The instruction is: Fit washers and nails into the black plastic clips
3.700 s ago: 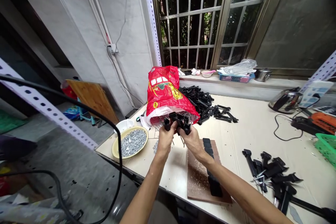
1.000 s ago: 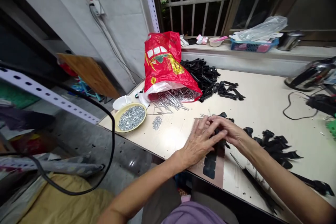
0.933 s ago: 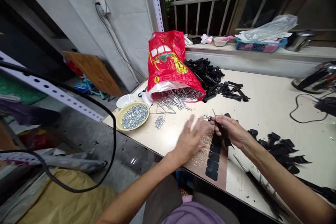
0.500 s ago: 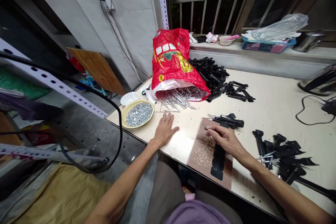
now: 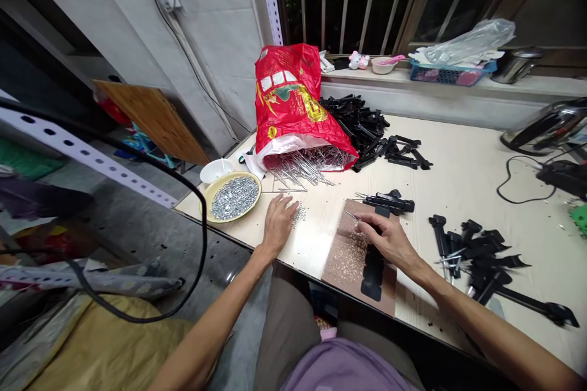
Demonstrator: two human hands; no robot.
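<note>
My left hand (image 5: 277, 224) rests on the table with its fingers loosely apart, holding nothing that I can see. Its fingertips are beside a small scatter of tiny silver metal pieces (image 5: 300, 214). Close by on the left, a yellow bowl (image 5: 210, 200) holds many more such silver pieces (image 5: 235, 197). Between thumb and fingers, my right hand (image 5: 385, 237) pinches a thin metal rod (image 5: 352, 216), its end pointing left above a brown board (image 5: 334, 266). Black flat pieces (image 5: 372, 272) lie in a row on that board, partly under my right hand.
A red bag (image 5: 288, 98) spills thin metal rods (image 5: 302, 168) onto the table. Black plastic parts (image 5: 360, 122) are heaped behind it. More black parts, some with rods, lie at the board's far edge (image 5: 389, 201) and in a right-hand pile (image 5: 481, 256). An electric kettle (image 5: 541, 128) stands far right.
My left hand, flat on the table before, has drawn up its fingers and turned, uncovering the tiny silver pieces. My right hand keeps its pinch on the rod. The whole view has shifted slightly.
</note>
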